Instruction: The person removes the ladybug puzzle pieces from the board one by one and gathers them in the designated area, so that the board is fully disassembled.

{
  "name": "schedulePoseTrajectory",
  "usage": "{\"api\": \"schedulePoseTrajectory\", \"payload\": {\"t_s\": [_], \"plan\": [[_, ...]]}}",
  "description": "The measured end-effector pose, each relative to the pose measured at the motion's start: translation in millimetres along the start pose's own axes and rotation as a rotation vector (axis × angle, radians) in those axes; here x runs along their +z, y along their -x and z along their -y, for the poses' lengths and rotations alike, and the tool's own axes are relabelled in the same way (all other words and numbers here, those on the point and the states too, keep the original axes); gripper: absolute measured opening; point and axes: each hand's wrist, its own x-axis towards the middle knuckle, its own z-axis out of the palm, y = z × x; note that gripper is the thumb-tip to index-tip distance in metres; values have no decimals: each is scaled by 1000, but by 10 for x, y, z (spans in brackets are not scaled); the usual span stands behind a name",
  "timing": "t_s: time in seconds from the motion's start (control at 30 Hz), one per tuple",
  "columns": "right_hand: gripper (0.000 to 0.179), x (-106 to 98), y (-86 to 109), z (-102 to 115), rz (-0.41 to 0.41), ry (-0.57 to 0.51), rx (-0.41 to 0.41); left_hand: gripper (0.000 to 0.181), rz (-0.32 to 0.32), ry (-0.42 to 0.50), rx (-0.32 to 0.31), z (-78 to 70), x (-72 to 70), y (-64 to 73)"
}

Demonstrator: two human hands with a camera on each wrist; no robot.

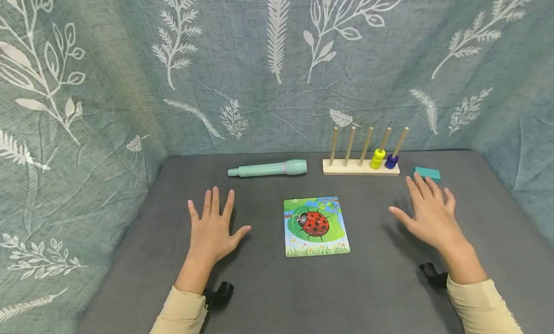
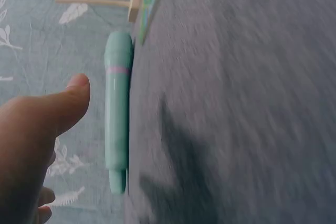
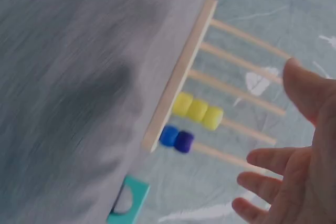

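My left hand (image 1: 212, 225) lies flat on the grey table (image 1: 259, 295) with its fingers spread and holds nothing; its thumb (image 2: 63, 103) shows in the left wrist view. My right hand (image 1: 428, 213) hovers open over the right side, fingers straight and empty (image 3: 294, 182). Between the hands lies a ladybird puzzle board (image 1: 315, 225). A mint-green torch-shaped toy (image 1: 268, 169) (image 2: 116, 108) lies beyond the left hand. A wooden peg rack (image 1: 361, 166) (image 3: 178, 72) stands at the back, with yellow beads (image 1: 378, 158) (image 3: 198, 110) and blue beads (image 1: 391, 161) (image 3: 176, 138) on its two right-hand pegs.
A teal block (image 1: 427, 173) (image 3: 128, 203) lies just past my right fingertips. Leaf-patterned blue-green cloth (image 1: 86, 108) walls the table at the back and on both sides. Black wrist mounts (image 1: 218, 293) sit under each forearm.
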Motion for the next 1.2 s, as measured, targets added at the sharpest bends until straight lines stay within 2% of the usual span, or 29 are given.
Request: {"api": "schedulePoseTrajectory", "payload": {"t_s": [0.13,0.3,0.53,0.7,0.87,1.03,1.2], "plan": [[76,43,-105,144,-28,-43,-76,92,33,36,13,-125,0,-101],[68,173,-258,339,-23,-122,-138,88,91,96,34,-332,7,-244],[58,356,-443,574,80,-237,-193,86,114,216,128,-683,78,-446],[51,449,-536,681,140,-338,-216,80,205,309,221,-949,123,-563],[45,546,-619,755,202,-439,-241,68,304,344,297,-1161,165,-612],[45,648,-680,775,277,-446,-251,64,316,403,333,-1294,247,-635],[44,720,-683,752,310,-448,-275,62,291,443,348,-1360,388,-631]]}}
